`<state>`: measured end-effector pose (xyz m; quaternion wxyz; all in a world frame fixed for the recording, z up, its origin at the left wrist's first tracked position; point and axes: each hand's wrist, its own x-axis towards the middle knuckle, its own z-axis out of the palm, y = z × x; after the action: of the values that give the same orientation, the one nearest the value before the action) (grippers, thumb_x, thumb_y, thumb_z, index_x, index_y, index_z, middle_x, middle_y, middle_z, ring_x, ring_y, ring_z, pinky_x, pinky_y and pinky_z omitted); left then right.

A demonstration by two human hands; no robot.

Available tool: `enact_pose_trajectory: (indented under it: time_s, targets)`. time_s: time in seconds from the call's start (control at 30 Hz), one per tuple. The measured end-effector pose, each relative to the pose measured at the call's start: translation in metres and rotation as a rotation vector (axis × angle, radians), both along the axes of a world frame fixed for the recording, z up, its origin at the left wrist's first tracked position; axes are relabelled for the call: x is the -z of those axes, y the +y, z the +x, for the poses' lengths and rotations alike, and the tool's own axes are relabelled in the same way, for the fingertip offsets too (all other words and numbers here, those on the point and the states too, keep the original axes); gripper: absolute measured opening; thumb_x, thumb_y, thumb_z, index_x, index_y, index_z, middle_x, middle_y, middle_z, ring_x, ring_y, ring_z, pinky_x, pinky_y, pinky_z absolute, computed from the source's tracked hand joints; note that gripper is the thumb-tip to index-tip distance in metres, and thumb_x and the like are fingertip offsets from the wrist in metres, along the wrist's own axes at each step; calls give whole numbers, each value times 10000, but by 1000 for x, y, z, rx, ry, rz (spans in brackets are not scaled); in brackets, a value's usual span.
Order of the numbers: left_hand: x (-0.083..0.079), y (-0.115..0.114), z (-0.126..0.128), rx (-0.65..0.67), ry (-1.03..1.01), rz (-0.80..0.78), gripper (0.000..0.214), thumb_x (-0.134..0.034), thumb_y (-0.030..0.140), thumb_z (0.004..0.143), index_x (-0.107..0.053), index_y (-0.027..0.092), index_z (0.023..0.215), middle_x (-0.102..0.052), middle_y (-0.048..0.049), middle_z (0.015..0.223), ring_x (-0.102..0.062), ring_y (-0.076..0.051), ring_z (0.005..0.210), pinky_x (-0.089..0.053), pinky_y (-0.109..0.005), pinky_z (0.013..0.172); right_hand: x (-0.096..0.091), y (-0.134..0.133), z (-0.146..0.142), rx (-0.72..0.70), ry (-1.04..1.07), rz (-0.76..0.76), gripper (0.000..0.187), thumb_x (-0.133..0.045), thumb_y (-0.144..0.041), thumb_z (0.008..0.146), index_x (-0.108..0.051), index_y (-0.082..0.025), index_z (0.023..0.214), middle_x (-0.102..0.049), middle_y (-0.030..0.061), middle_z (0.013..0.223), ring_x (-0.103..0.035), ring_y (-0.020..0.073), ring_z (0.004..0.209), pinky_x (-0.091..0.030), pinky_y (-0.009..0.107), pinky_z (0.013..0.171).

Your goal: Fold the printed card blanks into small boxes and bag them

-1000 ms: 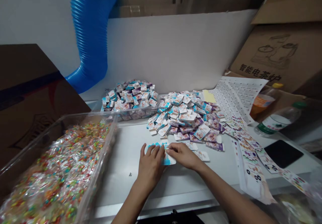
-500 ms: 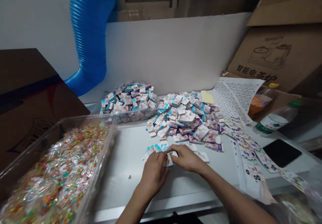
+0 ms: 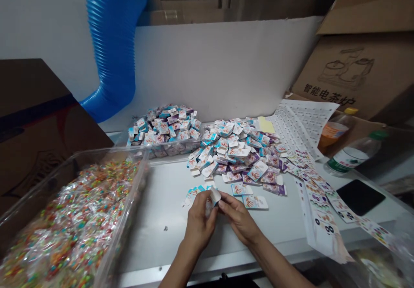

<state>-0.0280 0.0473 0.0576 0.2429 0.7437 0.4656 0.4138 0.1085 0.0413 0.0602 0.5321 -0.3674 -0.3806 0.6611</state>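
Observation:
Between my two hands a small printed cardboard box (image 3: pixel 214 195) is raised just above the table, its white end facing up. My left hand (image 3: pixel 201 219) wraps its fingers and thumb around the box from the left. With thumb and fingertips, my right hand (image 3: pixel 237 217) pinches the box's near right edge. Just behind my left hand lie several flat blue-and-white boxes (image 3: pixel 193 192). To the right of my hands, two more flat boxes (image 3: pixel 255 202) rest on the table (image 3: pixel 155 210). A heap of blue and purple boxes (image 3: pixel 237 150) lies behind them.
On the left stands a clear tub (image 3: pixel 129 201) of wrapped colourful candies (image 3: pixel 80 219). Another clear bin (image 3: pixel 168 150) at the back holds small boxes. To the right are sticker sheets (image 3: pixel 323 223), a black phone-like slab (image 3: pixel 360 196) and two bottles (image 3: pixel 351 158). A blue hose (image 3: pixel 113 46) hangs behind.
Both hands have drawn slightly toward me and lifted the box off the table, tilting its end upward. My right hand has moved away from the flat boxes at right, which now show fully.

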Motion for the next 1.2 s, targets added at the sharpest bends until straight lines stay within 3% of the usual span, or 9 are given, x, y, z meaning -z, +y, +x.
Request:
enact_pose_trajectory:
  time_s: [0.13, 0.3, 0.53, 0.7, 0.83, 0.9, 1.0, 1.13, 1.2]
  targets:
    - [12, 0, -1, 32, 112, 139, 380, -431, 112, 811, -420, 176, 1185, -508, -125, 1177, -497, -206, 1108, -453, -377, 917, -1, -2, -7, 80, -136, -46, 333, -611, -357, 777, -633, -174, 1054, -663, 74, 973, -597, 225, 918, -447, 363, 860]
    - [21, -2, -1, 16, 200, 209, 440, -402, 66, 800, -397, 157, 1231, -481, -152, 1232, -464, -220, 1166, -439, -410, 955, -6, -10, -9, 159, -604, 183, 385, -461, -396, 872, -582, -195, 1178, -589, 96, 1179, -511, 227, 1118, -340, 370, 1012]
    - [19, -5, 0, -36, 186, 287, 490, -410, 98, 839, -294, 130, 1315, -537, -154, 1188, -503, -216, 1145, -480, -389, 916, -3, -8, -7, 150, -718, 144, 420, -418, -388, 885, -563, -168, 1211, -647, 102, 1072, -562, 234, 1041, -406, 393, 951]
    - [30, -1, 0, -57, 215, 452, 518, -414, 70, 844, -286, 146, 1340, -543, -157, 1211, -491, -223, 1174, -478, -408, 932, -8, -13, -9, 184, -1262, 354, 399, -386, -177, 856, -558, -171, 1216, -665, 116, 903, -579, 249, 848, -454, 404, 788]
    - [34, -2, 0, -101, 223, 489, 549, -425, 100, 849, -247, 147, 1367, -554, -167, 1206, -522, -234, 1143, -496, -413, 908, -8, -25, -18, 248, -1519, 603, 471, -387, -109, 828, -468, -150, 1290, -629, 137, 1057, -536, 275, 922, -408, 449, 842]
    - [32, -3, 1, -112, 221, 488, 563, -439, 114, 845, -240, 143, 1370, -548, -177, 1211, -519, -240, 1147, -499, -413, 902, -6, -30, -22, 255, -1550, 656, 486, -386, -113, 828, -434, -130, 1312, -582, 151, 1157, -503, 292, 1007, -382, 468, 889]
    - [25, -9, 0, -79, 218, 481, 571, -428, 109, 845, -223, 141, 1377, -541, -183, 1216, -516, -233, 1149, -498, -396, 899, -5, -27, -18, 160, -1493, 593, 480, -373, -119, 831, -442, -137, 1306, -585, 147, 1152, -513, 282, 1016, -397, 454, 889]
    - [20, -13, -13, 6, 213, 327, 562, -469, 202, 854, -244, 160, 1368, -543, -152, 1221, -525, -220, 1129, -487, -368, 900, -18, 11, 15, -101, -1233, 361, 381, -453, -221, 824, -576, -189, 1183, -677, 101, 947, -603, 246, 879, -466, 394, 799]
    - [22, -7, -25, -80, 227, 230, 567, -509, 280, 842, -281, 159, 1346, -523, -151, 1240, -509, -240, 1140, -464, -402, 915, -29, 37, 34, -79, -1013, 254, 400, -481, -316, 829, -561, -191, 1201, -683, 92, 953, -617, 241, 889, -477, 395, 796]
